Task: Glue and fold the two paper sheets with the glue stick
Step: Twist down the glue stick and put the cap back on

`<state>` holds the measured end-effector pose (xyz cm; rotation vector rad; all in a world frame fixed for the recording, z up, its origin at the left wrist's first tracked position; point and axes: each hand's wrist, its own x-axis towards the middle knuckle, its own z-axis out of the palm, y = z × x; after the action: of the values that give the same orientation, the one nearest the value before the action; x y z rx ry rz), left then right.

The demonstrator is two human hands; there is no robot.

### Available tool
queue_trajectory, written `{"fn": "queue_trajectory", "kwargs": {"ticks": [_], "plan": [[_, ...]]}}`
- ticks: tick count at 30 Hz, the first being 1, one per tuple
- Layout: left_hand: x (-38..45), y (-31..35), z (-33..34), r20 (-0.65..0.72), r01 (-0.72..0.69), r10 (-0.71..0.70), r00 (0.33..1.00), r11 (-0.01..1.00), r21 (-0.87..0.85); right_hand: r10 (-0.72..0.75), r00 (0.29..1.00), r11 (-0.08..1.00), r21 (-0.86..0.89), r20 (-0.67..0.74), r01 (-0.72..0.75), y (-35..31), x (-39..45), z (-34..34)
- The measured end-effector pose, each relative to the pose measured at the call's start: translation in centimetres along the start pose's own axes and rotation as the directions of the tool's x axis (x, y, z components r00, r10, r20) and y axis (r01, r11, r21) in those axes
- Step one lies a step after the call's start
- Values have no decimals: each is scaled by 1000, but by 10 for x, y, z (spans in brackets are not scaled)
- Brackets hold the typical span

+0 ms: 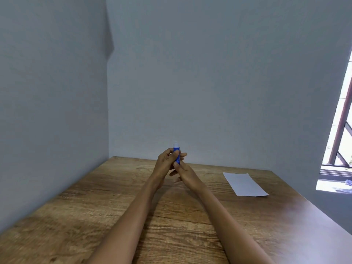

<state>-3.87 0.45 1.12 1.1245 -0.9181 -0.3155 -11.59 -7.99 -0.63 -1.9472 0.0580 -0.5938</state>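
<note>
Fingers of both hands were curled round the glue stick, held upright over the tabletop. Paper was left lying flat at about 3 o'clock, so gluing and folding probably weren't started yet.

Wooden counter set in corner of grey walls; window right of counter.

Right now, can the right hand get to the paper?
Probably yes, once it lets go: the right hand is busy on the glue stick, and only bare table lies between it and the paper.
</note>
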Motion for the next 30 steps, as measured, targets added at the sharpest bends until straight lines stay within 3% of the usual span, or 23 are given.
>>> {"fn": "queue_trajectory", "kwargs": {"ticks": [3, 6, 10, 14, 18, 23, 26, 30], "plan": [[0, -4, -6, 0, 12, -12, 1000, 999, 34, 29, 999, 994, -104, 18, -27, 6, 0, -3], [0, -4, -7, 21, -13, 12, 1000, 1000, 23, -34, 984, 958, -286, -176, -18, 11, 2, -6], [2, -5, -3, 34, -42, 42, 999, 999, 4, -137, 905, 940, -342, -402, -10, 12, 2, -4], [3, -4, -6, 30, -33, 34, 999, 999, -33, -185, 914, 951, -302, -362, 73, 11, 1, 5], [5, -6, -11, -7, -33, 32, 999, 997, -65, -50, 978, 998, 32, -202, 58, 6, 0, 6], [5, -9, -15, 23, -1, 2, 1000, 998, -59, -9, 998, 999, 49, -57, 12, 3, -2, -4], [5, -8, -13, 70, 17, -12, 997, 997, -75, -4, 997, 1000, 18, -83, 5, 1, -1, -9], [3, -11, -6, 93, 10, -5, 996, 999, -48, 61, 962, 997, -21, -267, -70, 6, 0, -10]]}}
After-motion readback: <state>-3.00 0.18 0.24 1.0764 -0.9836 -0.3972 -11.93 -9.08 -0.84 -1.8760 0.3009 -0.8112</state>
